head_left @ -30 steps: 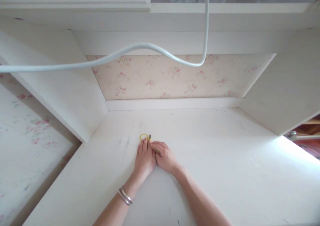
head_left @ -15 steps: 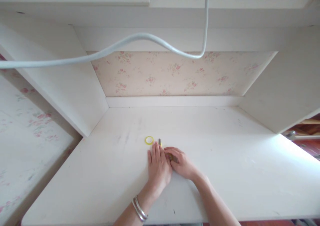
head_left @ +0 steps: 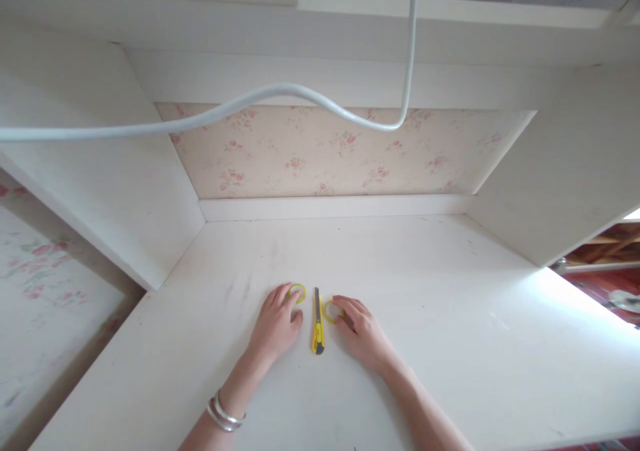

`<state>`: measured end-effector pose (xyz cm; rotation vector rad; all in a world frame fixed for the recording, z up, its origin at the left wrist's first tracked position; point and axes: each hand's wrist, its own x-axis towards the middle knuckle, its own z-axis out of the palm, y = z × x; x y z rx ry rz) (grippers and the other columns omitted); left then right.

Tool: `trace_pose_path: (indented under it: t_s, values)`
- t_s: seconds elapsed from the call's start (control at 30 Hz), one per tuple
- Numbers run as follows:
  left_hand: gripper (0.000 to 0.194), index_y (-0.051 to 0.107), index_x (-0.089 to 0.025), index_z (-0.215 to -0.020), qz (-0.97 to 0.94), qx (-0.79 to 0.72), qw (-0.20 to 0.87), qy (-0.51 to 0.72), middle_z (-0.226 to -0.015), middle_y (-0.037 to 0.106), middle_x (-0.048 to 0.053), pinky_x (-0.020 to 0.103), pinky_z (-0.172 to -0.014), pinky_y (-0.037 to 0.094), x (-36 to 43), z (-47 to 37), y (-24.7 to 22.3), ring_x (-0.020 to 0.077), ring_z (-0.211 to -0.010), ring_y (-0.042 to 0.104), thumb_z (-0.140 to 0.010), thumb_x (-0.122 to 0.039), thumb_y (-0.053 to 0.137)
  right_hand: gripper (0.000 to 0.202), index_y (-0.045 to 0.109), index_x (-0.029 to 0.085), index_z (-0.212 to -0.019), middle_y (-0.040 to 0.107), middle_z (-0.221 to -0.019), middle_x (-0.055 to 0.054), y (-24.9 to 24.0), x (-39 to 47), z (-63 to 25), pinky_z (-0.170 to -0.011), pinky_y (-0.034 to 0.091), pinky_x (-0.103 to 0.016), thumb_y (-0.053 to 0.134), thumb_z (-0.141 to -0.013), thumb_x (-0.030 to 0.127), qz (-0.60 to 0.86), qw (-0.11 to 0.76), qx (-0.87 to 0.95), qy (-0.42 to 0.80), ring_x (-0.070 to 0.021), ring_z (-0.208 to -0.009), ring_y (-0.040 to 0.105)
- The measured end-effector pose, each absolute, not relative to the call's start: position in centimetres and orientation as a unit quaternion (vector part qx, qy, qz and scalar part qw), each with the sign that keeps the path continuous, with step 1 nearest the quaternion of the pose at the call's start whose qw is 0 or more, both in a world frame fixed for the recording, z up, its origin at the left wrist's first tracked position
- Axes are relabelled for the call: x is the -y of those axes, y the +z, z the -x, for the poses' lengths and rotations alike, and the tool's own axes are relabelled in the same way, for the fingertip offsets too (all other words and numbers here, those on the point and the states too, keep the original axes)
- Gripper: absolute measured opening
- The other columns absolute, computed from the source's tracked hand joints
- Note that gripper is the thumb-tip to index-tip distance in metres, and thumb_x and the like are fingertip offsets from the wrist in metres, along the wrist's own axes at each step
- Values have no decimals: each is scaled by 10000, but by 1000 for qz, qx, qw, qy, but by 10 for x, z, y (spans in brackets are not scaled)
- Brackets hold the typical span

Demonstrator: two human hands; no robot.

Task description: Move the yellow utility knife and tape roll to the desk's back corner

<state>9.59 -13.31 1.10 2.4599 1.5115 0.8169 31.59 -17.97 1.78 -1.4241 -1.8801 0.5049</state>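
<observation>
Yellow and black, the knife (head_left: 319,324) now lies fully in view on the white table (head_left: 425,371), where half a second ago the left hand (head_left: 274,324) covered most of it and only its narrow end stuck out past the fingers. The hands, which were together then, have parted to either side of it. A second yellow ring has come into view as well: earlier only one showed, just beyond the left fingertips.

The knife lies flat between the hands, touching neither, its narrow grey end pointing to the far side and its black butt towards the person. The left ring (head_left: 303,291) is just left of the knife's far end, with the left fingers on its outer side. That hand is loosely open, palm down, the thumb spread away from the fingers. The right ring (head_left: 326,311) lies just right of the knife, a little nearer the person than the left one. The right hand (head_left: 364,334) is partly curled at its right side, forefinger and thumb at the rim; whether they pinch it I cannot tell.

Silver bracelets (head_left: 227,414) circle the left wrist. A white cable (head_left: 280,90) crosses in front of the floral wallpaper (head_left: 300,164) behind the table.
</observation>
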Motion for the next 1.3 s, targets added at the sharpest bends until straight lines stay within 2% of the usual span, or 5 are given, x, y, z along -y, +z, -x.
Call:
trace_pose_path:
  t_s: [0.27, 0.7, 0.93, 1.17, 1.3]
  values:
    - [166, 616, -236, -976, -805, -510, 87, 289, -1082, 615, 43, 397, -934, 458, 143, -103, 24, 208, -1036, 564, -838, -179, 544, 651, 541, 228, -1217, 570, -1246, -56, 16, 179, -320, -1027, 397, -419, 411, -615, 14, 539, 340, 742, 208, -219, -1175, 494]
    - [247, 585, -231, -1097, -828, -396, 190, 348, -1308, 484, 69, 390, -1029, 440, 148, -117, 27, 185, -1212, 480, -929, -179, 412, 597, 531, 239, -1205, 543, -1246, -74, 10, 180, -318, -1026, 391, -421, 439, -655, 25, 528, 370, 737, 203, -222, -1173, 485]
    - [309, 610, -255, -1099, -849, -364, 238, 301, -1149, 532, 56, 289, -903, 513, 149, -138, 39, 155, -1038, 581, -891, -98, 445, 487, 567, 224, -1081, 567, -1168, -66, 9, 175, -321, -899, 496, -340, 402, -662, 39, 557, 458, 648, 247, -175, -1028, 577]
    - [372, 628, -271, -1074, -892, -329, 183, 249, -1151, 614, 21, 446, -1118, 289, 139, -139, 35, 153, -1069, 577, -852, -28, 455, 561, 545, 233, -1214, 579, -1222, -70, 9, 176, -322, -989, 431, -414, 486, -680, 71, 552, 391, 687, 265, -220, -1140, 525]
    - [459, 579, -295, -1184, -891, -326, 185, 256, -1251, 584, 12, 428, -1128, 279, 139, -138, 32, 151, -1158, 537, -849, -19, 428, 485, 535, 243, -1231, 578, -1227, -73, 13, 177, -320, -1002, 414, -423, 549, -756, 145, 530, 382, 718, 238, -231, -1157, 511]
